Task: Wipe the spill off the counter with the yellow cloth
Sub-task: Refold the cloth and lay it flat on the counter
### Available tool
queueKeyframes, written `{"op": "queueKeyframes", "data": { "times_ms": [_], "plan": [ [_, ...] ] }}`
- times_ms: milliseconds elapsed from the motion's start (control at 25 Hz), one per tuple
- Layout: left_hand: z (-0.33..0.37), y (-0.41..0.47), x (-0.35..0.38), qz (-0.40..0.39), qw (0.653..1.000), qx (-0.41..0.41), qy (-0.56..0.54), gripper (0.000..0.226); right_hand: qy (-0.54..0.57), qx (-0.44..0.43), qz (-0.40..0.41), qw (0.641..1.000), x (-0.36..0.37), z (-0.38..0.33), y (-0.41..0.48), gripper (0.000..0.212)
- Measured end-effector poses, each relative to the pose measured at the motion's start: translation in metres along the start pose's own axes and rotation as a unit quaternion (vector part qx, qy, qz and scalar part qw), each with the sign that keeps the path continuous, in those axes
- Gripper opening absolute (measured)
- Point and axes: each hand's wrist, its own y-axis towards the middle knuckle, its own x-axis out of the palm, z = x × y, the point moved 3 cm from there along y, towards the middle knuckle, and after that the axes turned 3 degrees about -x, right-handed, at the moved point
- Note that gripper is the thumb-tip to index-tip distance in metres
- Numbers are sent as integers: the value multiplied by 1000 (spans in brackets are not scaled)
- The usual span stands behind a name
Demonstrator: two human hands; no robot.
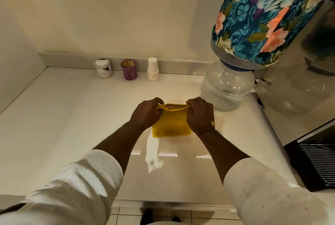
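A folded yellow cloth (171, 124) lies on the glossy white counter (72, 116), in the middle. My left hand (147, 113) pinches its far left corner and my right hand (200, 114) pinches its far right corner, so the far edge is lifted slightly between them. The near part of the cloth rests flat on the counter. I cannot make out a distinct spill; the counter near the cloth only shows shiny reflections.
A water dispenser jug (226, 87) with a floral cover (268, 12) stands just right of the cloth. Against the back wall are a white jar (103, 68), a purple toothpick holder (129, 70) and stacked paper cups (152, 69). A steel machine with drip tray (319, 157) is at right.
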Motion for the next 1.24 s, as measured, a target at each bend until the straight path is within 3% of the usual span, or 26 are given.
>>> {"op": "queueKeyframes", "data": {
  "times_ms": [880, 1240],
  "plan": [
    [-74, 108, 101, -11, 998, -51, 38, 39, -26, 91, -49, 994, 153, 69, 40, 26],
    [-78, 111, 121, -88, 987, 23, 132, 65, -42, 98, -281, 954, 190, 66, 21, 71]
  ]
}}
